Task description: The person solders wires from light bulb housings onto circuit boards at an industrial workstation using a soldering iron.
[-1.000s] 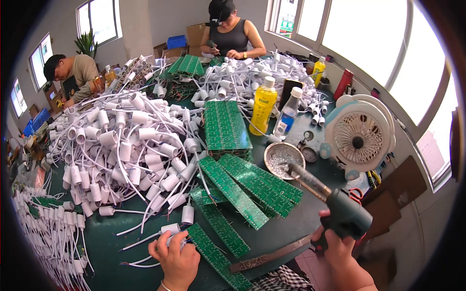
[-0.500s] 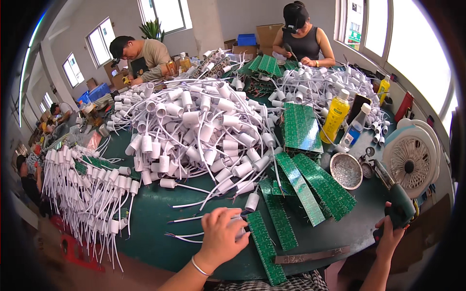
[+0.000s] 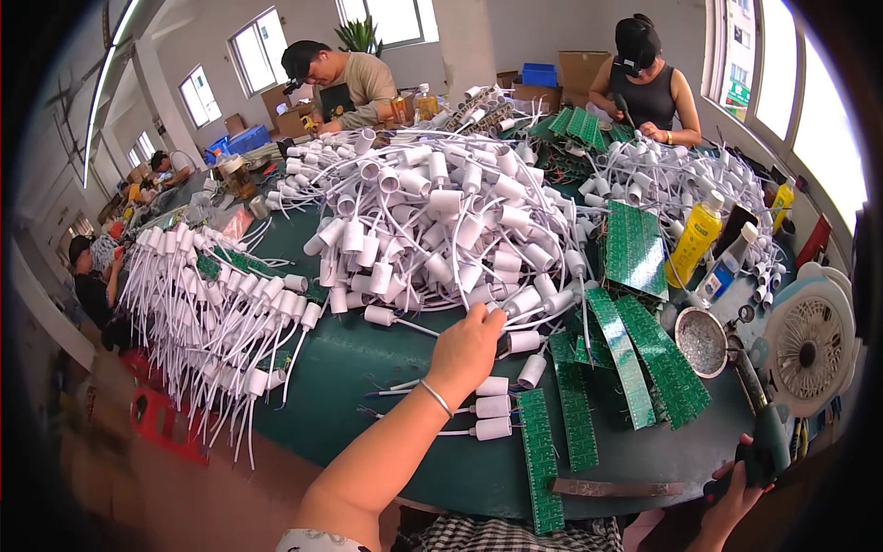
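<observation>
My left hand (image 3: 467,348) reaches to the near edge of a big heap of white lamp holders (image 3: 441,202) with white wires. Its fingers are curled among the holders; what they grip, if anything, is hidden. Below it, two wired lamp holders (image 3: 493,429) lie side by side, their ends against a narrow green circuit board strip (image 3: 541,460). At the right edge of the table, my right hand (image 3: 733,492) is closed round the dark green handle of a soldering gun (image 3: 769,442), whose metal tip points up toward a bowl (image 3: 701,342) of small shiny bits.
More green circuit boards (image 3: 635,248) are stacked right of the heap. Wired holders (image 3: 221,322) hang over the left edge. A yellow bottle (image 3: 695,239), a clear bottle (image 3: 727,267) and a white fan (image 3: 809,340) stand right. A brown strip (image 3: 616,488) lies in front. Two people work across the table.
My left hand has moved from beside the board strip up to the heap, uncovering the lamp holders there. The view has swung left. My right hand still holds the soldering gun.
</observation>
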{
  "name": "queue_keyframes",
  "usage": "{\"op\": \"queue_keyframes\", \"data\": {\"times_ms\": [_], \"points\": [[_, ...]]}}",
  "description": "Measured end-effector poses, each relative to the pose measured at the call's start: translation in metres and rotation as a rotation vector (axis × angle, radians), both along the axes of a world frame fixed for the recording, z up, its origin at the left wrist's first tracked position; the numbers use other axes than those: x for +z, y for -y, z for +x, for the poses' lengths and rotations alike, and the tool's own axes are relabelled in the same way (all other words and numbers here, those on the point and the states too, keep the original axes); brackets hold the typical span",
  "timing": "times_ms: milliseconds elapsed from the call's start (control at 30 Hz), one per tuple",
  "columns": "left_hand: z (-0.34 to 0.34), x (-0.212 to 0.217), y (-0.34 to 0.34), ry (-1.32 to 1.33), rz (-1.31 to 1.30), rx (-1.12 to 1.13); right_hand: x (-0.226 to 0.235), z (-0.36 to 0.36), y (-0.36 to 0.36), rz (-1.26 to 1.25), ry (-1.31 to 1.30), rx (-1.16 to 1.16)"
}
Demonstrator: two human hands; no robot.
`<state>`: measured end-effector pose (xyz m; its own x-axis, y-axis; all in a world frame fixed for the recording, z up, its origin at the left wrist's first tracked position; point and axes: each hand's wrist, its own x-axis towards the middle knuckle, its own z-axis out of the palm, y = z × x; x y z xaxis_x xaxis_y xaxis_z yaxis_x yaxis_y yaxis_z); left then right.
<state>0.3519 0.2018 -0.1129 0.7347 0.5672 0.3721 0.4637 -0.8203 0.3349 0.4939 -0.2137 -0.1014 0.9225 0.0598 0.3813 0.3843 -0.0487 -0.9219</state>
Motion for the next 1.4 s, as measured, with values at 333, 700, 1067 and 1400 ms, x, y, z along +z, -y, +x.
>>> {"op": "queue_keyframes", "data": {"times_ms": [333,700,1067,1400], "points": [[-0.112,0.015,-0.053,0.015,0.371,-0.12,0.001,-0.001,-0.001,0.027,-0.059,-0.041],[-0.12,0.05,-0.036,-0.111,-0.01,-0.162,0.007,-0.008,-0.015,0.034,-0.069,-0.017],[-0.052,-0.007,-0.015,0.246,-0.334,-0.098,0.006,-0.025,-0.008,0.037,-0.042,-0.02],[-0.083,-0.007,0.116,0.013,-0.089,-0.375,-0.007,-0.068,-0.018,-0.142,-0.138,0.546]]}}
